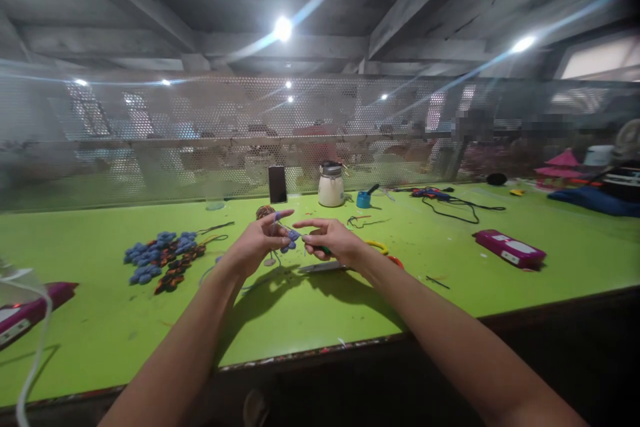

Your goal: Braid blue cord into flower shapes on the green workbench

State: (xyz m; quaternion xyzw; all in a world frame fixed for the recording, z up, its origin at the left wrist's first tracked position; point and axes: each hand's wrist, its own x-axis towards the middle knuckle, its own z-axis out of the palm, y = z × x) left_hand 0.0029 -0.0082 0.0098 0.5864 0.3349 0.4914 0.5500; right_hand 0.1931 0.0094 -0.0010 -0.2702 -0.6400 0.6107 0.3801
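A green table (440, 250) fills most of the view, with a mesh screen (310, 147) behind it. Over its middle, the left hand (257, 240) and right hand (333, 239) face each other. To their left lies a heap of lumpy blue pieces (145, 270) and black-and-orange pieces (173, 273), well apart from the hands. Scissors (323, 268) lie below the right hand. Between the hands is a small blue piece (290, 240), pinched by the left thumb and fingers. The right fingers close on a slim tool (324, 250), green at the handle and probably a hook.

The heaped pieces look made up. The held one, smaller and with yarn trailing near it, seems only partly worked; how much remains cannot be judged.

The right fingers cover most of the tool, and its tip is too fine to make out. The left hand partly hides the held piece and the yarn's path. The right forearm overlaps the scissors' handle end, and the purple strip (37, 310) at left is cut off.
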